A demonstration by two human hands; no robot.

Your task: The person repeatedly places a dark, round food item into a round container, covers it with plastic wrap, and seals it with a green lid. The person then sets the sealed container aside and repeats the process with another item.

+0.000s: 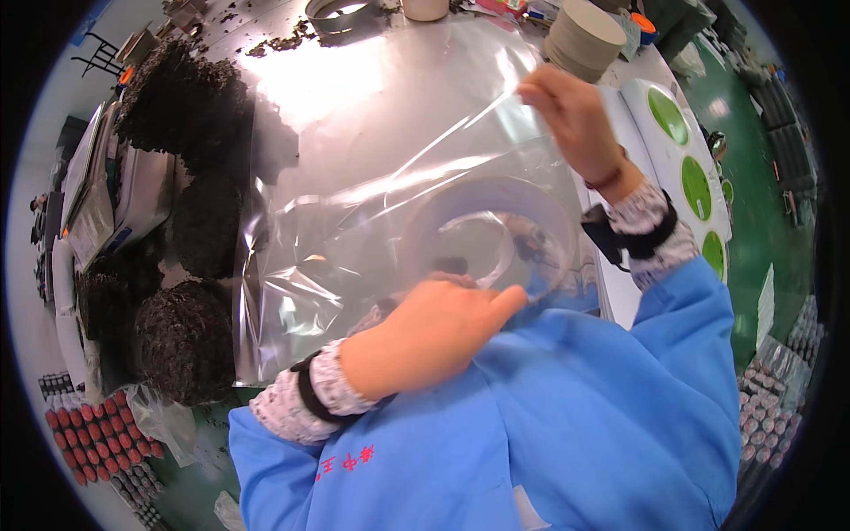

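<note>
Clear plastic film (345, 265), perhaps a bag, spreads over the pale tabletop before me with shiny creases. My right hand (564, 119) is raised at its right side and pinches the film's edge, pulling a taut fold. Low in front of my body, my left hand (425, 332) is blurred, its thumb by the near rim of a wide pale ring (558, 219). Its other fingertips are partly hidden, so its grip is unclear. Whether the ring lies inside the film or against it cannot be told.
Dark dried cakes, seemingly seaweed (186, 338), are heaped at left beside a metal container (143, 192). A metal ring (342, 16) and dark crumbs (285, 43) lie at the back. Stacked round discs (584, 40) and printed white packaging with green ovals (694, 189) stand right.
</note>
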